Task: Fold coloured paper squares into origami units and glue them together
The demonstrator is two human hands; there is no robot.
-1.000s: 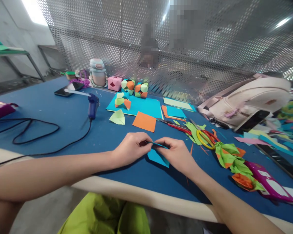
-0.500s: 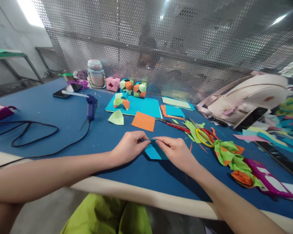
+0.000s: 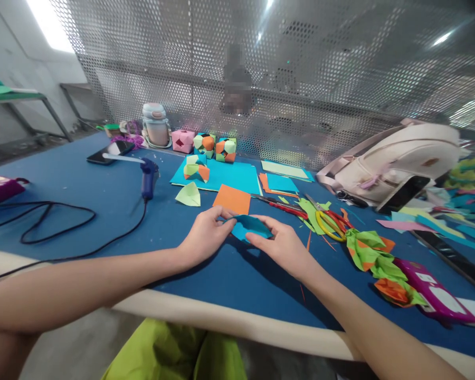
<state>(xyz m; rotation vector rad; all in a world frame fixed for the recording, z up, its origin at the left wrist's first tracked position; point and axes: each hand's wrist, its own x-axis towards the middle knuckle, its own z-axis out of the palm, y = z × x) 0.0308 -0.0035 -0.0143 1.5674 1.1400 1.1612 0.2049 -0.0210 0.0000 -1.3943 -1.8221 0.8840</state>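
A folded blue paper [image 3: 248, 227] is held between both hands just above the blue table. My left hand [image 3: 206, 232] pinches its left end between thumb and fingers. On the right end, my right hand [image 3: 284, 244] grips it with the thumb in front and fingers behind. An orange paper square [image 3: 231, 199] lies directly beyond the hands. To its left sits a folded light green piece [image 3: 188, 195], and behind that a partly assembled green, orange and blue paper shape [image 3: 197, 168] rests on a blue sheet [image 3: 233, 177].
A blue glue gun [image 3: 148, 179] with its cord lies left. Red-handled scissors [image 3: 285, 206], yellow-handled scissors [image 3: 328, 224] and green scraps are right. Farther right are crumpled paper [image 3: 370, 250], a purple device [image 3: 435, 295], phones and a backpack [image 3: 404, 158]. Paper cubes [image 3: 225, 150] and a bottle [image 3: 156, 125] stand behind.
The blue paper has been lifted and tilted up from near the table. Both hands have moved slightly away from the table's front edge, and the right fingers have spread along the paper.
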